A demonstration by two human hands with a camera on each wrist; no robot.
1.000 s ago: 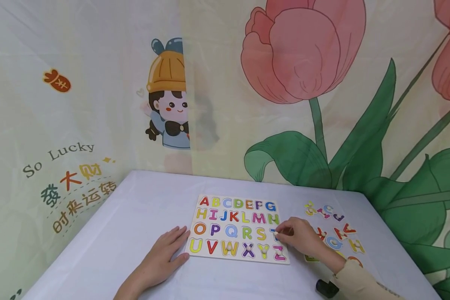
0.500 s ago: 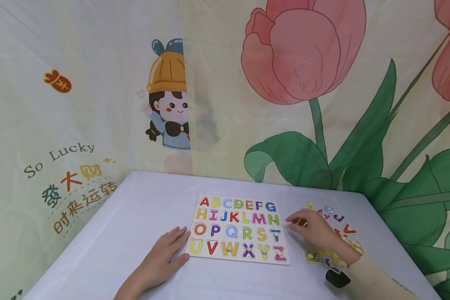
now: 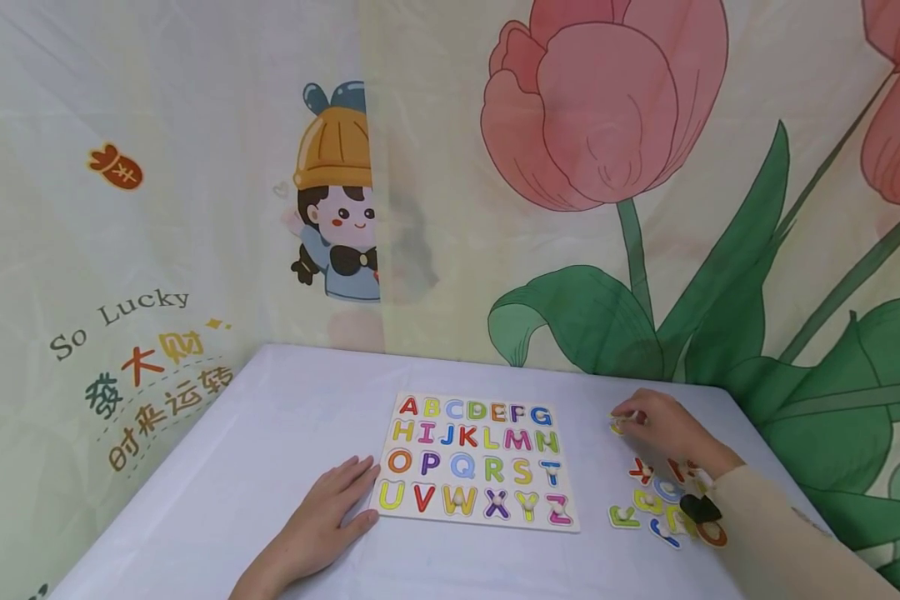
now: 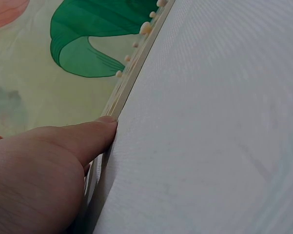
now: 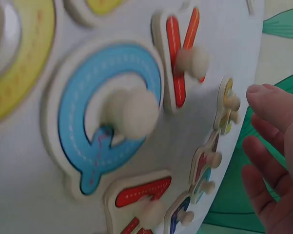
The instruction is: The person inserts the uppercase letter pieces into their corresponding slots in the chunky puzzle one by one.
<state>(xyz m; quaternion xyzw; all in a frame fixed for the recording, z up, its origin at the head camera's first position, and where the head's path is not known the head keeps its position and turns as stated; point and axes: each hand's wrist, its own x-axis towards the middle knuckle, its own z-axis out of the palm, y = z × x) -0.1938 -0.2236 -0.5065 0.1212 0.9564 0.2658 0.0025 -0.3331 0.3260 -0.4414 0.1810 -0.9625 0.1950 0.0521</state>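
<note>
An alphabet puzzle board (image 3: 472,520) lies on the white table, with knobbed letters seated in several slots, T and Z among them. My left hand (image 3: 315,525) rests flat at the board's left side, its thumb (image 4: 95,136) against the edge in the left wrist view. Over the loose letters to the right, my right hand (image 3: 660,421) reaches a yellow letter piece (image 3: 616,426). The right wrist view has this piece flat on the table, its knob just beyond my thumb tip (image 5: 263,95); a gap shows between thumb and curved fingers.
Loose knobbed letters lie right of the board: a red K (image 3: 642,472), a green R (image 3: 624,517), an orange O (image 3: 712,534) and a blue Q (image 5: 70,109). A black object (image 3: 700,507) sits at my right cuff. A printed cloth (image 3: 435,167) hangs behind the table.
My right hand has left the blue T on the board and moved right and away from me to the yellow piece among the loose letters. My left hand stays at the board.
</note>
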